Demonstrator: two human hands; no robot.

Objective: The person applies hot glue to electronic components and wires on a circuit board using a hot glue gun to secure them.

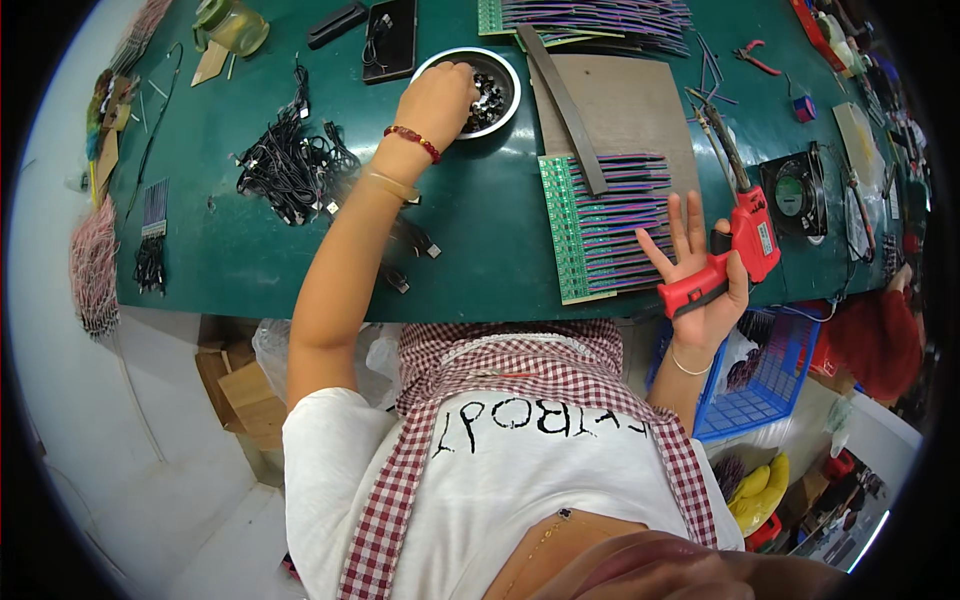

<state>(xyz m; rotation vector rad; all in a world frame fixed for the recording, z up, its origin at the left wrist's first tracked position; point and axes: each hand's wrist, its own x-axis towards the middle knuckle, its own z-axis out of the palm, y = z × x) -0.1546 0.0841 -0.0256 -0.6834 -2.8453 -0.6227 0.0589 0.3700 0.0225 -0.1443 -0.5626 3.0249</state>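
Observation:
My left hand (437,97) reaches into a white-rimmed round bowl (516,108) with its fingers curled down. Small black and silver parts (487,103) lie in the bowl; the fingertips and anything between them are hidden. In my right hand (692,264) rests a red soldering gun (752,242), gripped by its handle at the thumb while other fingers stretch out. Its tip points toward the far side of the table. Left of that hand lies a green circuit board strip (568,232) with rows of purple-and-black wires (630,215).
A grey flat bar (566,112) crosses a brown board (640,100). Black cables (290,165) are heaped on the green table (480,230), left of my left forearm. More wired boards (600,22) lie at the back. A black fan (795,195) and pliers (757,58) sit at right.

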